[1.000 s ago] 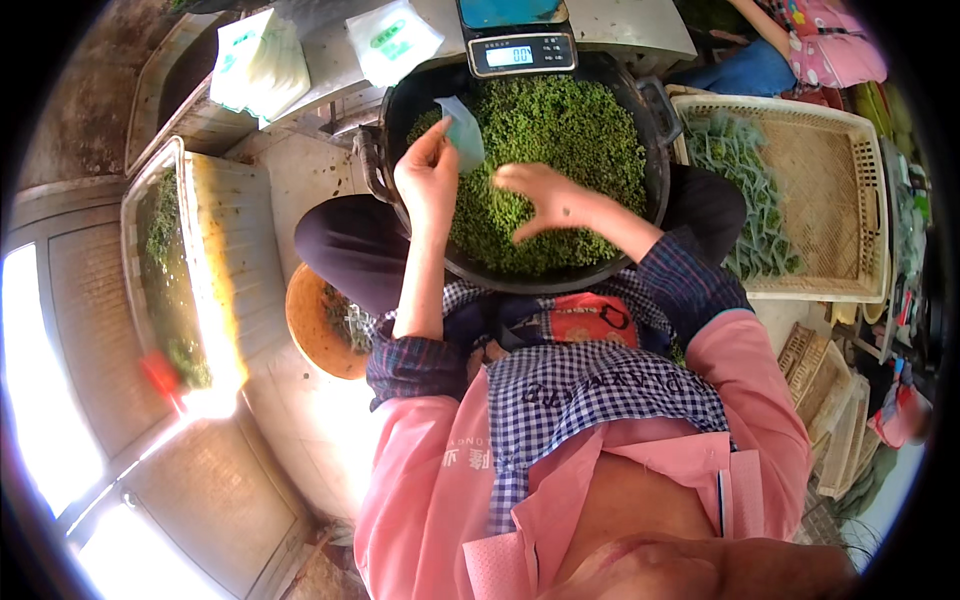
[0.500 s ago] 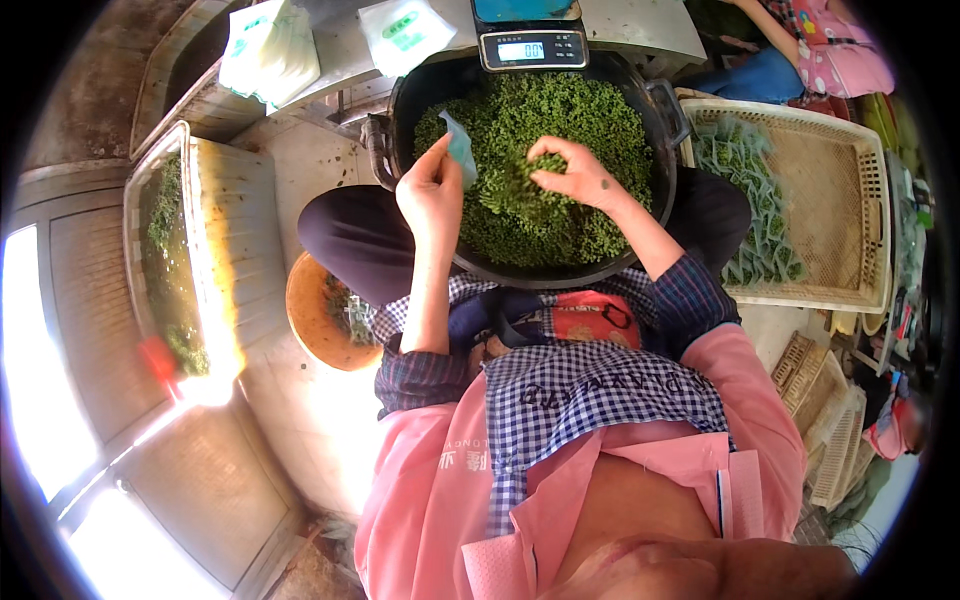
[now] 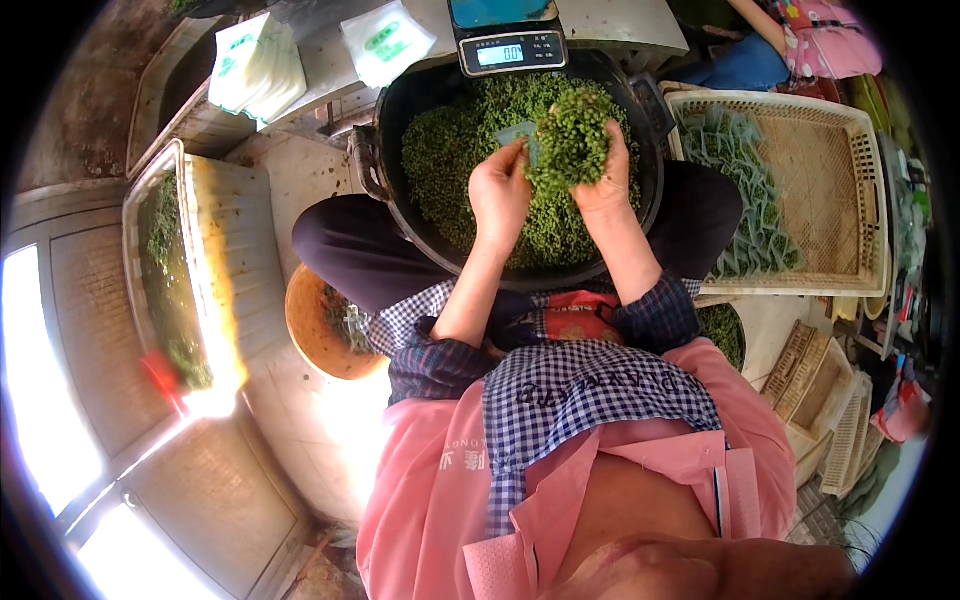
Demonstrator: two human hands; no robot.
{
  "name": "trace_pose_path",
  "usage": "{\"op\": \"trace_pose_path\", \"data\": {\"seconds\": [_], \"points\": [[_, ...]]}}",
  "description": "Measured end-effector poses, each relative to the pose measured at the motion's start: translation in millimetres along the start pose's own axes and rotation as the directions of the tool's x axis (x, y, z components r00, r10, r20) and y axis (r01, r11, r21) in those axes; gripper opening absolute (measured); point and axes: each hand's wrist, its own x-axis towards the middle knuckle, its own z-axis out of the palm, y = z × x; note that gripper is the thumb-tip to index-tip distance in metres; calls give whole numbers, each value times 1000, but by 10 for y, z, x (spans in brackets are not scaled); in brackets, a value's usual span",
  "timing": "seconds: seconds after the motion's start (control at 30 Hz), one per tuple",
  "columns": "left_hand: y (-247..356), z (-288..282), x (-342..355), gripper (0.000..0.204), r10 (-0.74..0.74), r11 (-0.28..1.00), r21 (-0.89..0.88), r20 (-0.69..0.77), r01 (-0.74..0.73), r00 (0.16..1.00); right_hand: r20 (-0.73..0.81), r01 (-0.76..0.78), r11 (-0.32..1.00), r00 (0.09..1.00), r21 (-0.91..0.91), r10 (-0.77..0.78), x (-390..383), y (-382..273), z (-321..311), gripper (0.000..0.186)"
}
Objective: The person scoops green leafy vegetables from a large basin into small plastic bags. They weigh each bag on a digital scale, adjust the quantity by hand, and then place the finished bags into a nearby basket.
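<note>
A big black tub (image 3: 393, 115) sits between my legs, holding a heap of small round green bead-like produce (image 3: 440, 160). My right hand (image 3: 608, 185) is closed around a large clump of the beads (image 3: 572, 140), raised above the heap. Beside it, my left hand (image 3: 500, 195) pinches a small clear bluish plastic bag (image 3: 517, 133). The bag meets the left side of the clump; its mouth is partly hidden behind the clump and the fingers.
Beyond the tub, a digital scale (image 3: 512, 50) stands on a table with stacked bags (image 3: 258, 70) and another bag pile (image 3: 388, 45). Right, a cream crate (image 3: 830, 200) holds several filled bags (image 3: 740, 190). Left are an orange bucket (image 3: 310, 330) and a white tank (image 3: 235, 230). Another person (image 3: 825, 45) sits far right.
My right hand has lifted a clump of beads from the heap and turned it upward. My left hand has brought the bag rightward, up against the clump.
</note>
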Motion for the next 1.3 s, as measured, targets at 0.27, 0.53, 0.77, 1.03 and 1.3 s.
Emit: {"op": "trace_pose_path", "data": {"seconds": [0.27, 0.53, 0.77, 1.03, 1.3], "points": [[111, -8, -2, 29, -230, 925, -267, 171, 269, 958, 22, 337, 830, 930, -445, -366, 43, -245, 171, 17], [102, 4, 57, 28, -203, 948, -210, 173, 237, 964, 309, 442, 448, 888, -777, -339, 70, -359, 436, 16], [61, 71, 62, 22, -197, 929, -289, 137, 229, 971, 384, 382, -40, 917, -923, -108, 91, -46, 285, 21], [-77, 96, 79, 20, -151, 940, -290, 119, 180, 981, 261, 269, -163, 963, -949, 70, 20, -246, 80, 35], [-6, 176, 118, 28, -206, 861, -434, 178, 265, 962, 324, 320, 50, 941, -946, 100, -100, -213, -103, 34]]}}
